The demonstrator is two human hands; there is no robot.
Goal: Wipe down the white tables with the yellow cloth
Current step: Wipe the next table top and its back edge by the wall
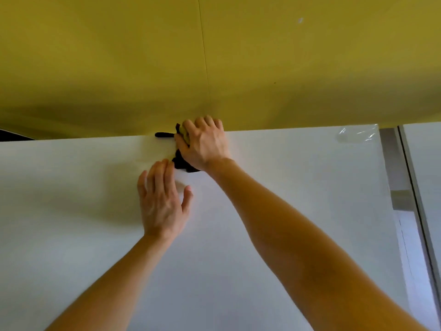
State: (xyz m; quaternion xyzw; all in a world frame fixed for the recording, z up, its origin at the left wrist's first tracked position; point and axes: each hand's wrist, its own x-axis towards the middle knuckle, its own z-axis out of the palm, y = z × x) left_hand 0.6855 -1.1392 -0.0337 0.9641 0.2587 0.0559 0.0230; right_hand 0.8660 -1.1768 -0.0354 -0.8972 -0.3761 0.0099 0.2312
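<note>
the white table [286, 211] has a smooth, flat, matt top with a straight far edge that meets a plain yellow wall [119, 68]. the wall looks like smooth panels, with a thin vertical seam [204, 56] between them.

the cloth [184, 132] sits at the table's far edge, right against the foot of the wall and a little left of the middle of the view. it is bunched into a soft, crumpled wad, and most of it is hidden under the right hand [205, 142]. a yellow fold shows beside the thumb, and dark, almost black folds show below the palm. what can be seen runs from the wall back towards the person. one thin dark strip sticks out to the left along the table edge.

the right hand grips the wad, with fingers bent down over it and their tips against the wall. the left hand [162, 201] lies flat on the table just beside the cloth. its fingers are straight and close together, its thumb is spread, and it holds nothing. its fingertips come near the dark folds.

a crinkled bit of clear film [358, 136] lies at the table's far right corner. a grey metal rail [391, 163] runs down the gap to a second white table [427, 163] on the right.
</note>
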